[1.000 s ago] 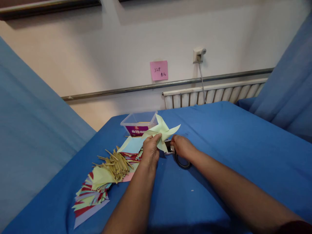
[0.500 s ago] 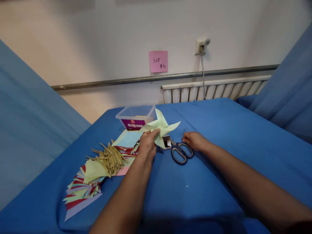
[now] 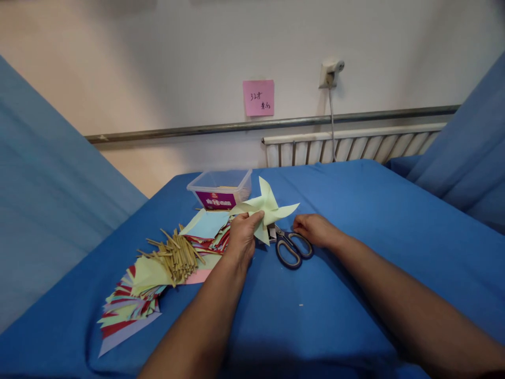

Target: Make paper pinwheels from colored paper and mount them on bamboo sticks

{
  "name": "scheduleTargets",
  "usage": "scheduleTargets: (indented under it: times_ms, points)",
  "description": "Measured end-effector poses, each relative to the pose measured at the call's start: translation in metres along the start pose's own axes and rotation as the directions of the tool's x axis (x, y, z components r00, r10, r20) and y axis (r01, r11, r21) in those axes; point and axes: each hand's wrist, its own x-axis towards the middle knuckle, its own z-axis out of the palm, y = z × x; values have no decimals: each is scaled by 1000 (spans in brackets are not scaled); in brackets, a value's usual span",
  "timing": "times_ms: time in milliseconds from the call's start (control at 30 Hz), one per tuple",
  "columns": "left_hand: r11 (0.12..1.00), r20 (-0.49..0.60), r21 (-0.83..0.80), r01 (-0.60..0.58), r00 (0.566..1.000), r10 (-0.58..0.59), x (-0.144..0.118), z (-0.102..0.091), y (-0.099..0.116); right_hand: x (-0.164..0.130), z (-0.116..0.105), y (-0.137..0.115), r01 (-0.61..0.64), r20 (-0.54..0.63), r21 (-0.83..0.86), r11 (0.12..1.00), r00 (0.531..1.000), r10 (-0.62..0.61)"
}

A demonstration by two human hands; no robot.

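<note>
Two things differ from a second ago: your right hand [image 3: 315, 230] has come off the scissors [image 3: 291, 247] and rests loosely curled just beside their handles on the blue tabletop [image 3: 374, 226], holding nothing. Your left hand [image 3: 242, 238] still pinches the pale green paper pinwheel [image 3: 270, 206], raised above the scissors.

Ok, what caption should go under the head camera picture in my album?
Left hand holds a paper pinwheel while the right hand rests beside scissors on a blue table.
</note>
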Motion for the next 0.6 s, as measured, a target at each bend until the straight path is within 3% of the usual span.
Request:
scheduleTargets:
  times_ms: [200, 467, 533, 600]
  points:
    - [1000, 9, 18, 8, 1000, -9, 0, 0, 0, 0, 1, 9, 77, 1, -31, 997, 997, -77]
    - [1000, 25, 3, 8, 1000, -8, 0, 1, 1, -3, -2, 13, -58, -43, -24, 998, 997, 57]
    - [1000, 32, 5, 7, 999, -7, 1, 1, 0, -2, -2, 12, -107, -79, 60, 993, 991, 111]
    - [1000, 36, 12, 4, 999, -4, 1, 0, -1, -2, -1, 7, -118, -96, 321, 939, 983, 157]
